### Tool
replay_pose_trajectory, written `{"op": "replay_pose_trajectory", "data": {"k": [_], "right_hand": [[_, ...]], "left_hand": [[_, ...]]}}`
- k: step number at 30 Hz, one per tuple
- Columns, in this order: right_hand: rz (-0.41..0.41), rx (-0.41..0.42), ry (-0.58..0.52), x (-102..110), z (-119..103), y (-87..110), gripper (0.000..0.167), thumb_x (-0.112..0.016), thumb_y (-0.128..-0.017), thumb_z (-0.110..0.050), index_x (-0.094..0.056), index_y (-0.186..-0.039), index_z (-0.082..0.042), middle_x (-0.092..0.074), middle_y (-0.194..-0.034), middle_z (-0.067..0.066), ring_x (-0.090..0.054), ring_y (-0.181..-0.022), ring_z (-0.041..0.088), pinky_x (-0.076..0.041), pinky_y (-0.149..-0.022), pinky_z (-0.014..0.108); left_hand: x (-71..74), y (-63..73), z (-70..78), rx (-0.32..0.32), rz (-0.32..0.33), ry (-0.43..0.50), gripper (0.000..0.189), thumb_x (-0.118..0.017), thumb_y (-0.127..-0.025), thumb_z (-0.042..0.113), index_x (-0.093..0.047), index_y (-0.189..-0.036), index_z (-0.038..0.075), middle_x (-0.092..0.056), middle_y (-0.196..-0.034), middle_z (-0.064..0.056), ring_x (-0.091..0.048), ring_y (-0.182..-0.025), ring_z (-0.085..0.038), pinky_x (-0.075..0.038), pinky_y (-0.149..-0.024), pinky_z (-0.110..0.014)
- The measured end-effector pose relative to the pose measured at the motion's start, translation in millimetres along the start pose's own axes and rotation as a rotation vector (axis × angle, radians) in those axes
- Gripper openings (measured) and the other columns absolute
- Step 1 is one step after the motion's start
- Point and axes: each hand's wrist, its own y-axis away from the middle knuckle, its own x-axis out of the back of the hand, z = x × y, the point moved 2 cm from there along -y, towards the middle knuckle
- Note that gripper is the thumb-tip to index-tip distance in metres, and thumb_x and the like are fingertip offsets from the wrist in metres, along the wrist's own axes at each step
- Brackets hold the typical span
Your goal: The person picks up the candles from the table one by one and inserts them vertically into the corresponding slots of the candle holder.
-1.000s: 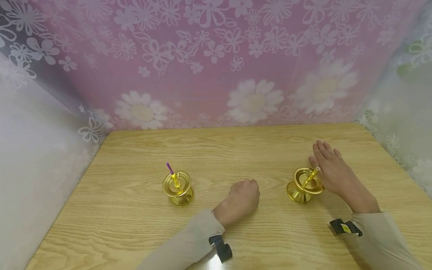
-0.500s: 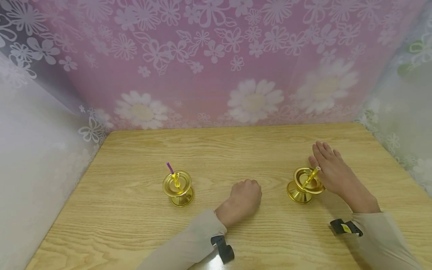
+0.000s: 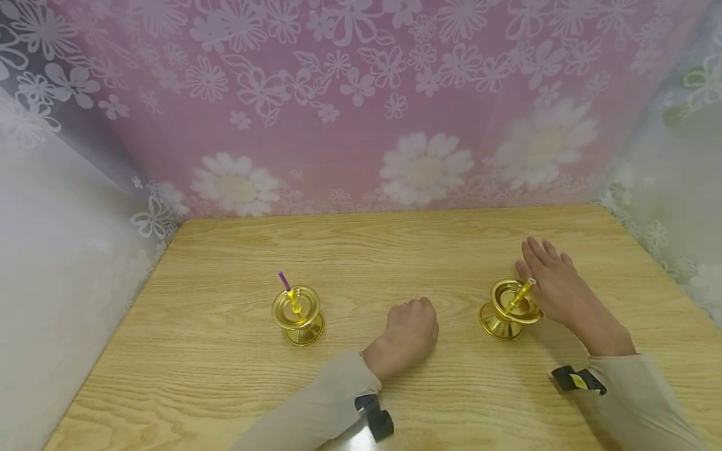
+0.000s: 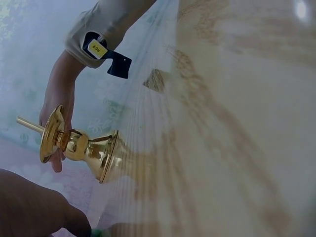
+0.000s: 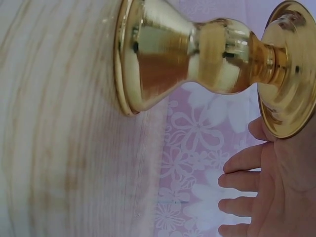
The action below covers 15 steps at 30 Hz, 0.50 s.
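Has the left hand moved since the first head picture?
Yes, the left hand has edged slightly right, toward the unmoved candlestick beside the right hand.

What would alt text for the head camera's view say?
A person's open right hand is beside a gold metallic pedestal dish on a pale wooden table. The curled left hand is between this dish and a similar dish holding a purple-topped yellow stick.
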Motion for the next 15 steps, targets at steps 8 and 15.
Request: {"op": "replay_pose_trajectory", "data": {"k": [8,15], "right_hand": [[-0.009,-0.027,-0.008,-0.2,-0.4,-0.3,0.064,-0.017,-0.108,-0.035,-0.016,-0.146,0.017,-0.013,-0.151,0.038,-0.007,-0.137,0.058,-0.01,-0.104,0.073],[0.011,-0.018,-0.005,0.3,-1.4,0.6,0.063,-0.017,-0.108,-0.033,-0.018,-0.145,0.018,-0.016,-0.149,0.039,-0.014,-0.134,0.06,-0.016,-0.102,0.072]], "left_hand": [[1.4,1.3,0.2,-0.01,0.028,0.0,0.024,-0.06,-0.093,0.022,-0.058,-0.072,0.01,-0.049,-0.06,0.002,-0.043,-0.048,-0.005,-0.039,-0.037,-0.021],[4.4,0.7,-3.3,-0.033,0.034,0.123,0.027,-0.059,-0.093,0.015,-0.053,-0.066,0.01,-0.039,-0.058,0.004,-0.036,-0.045,-0.006,-0.03,-0.034,-0.018]]}}
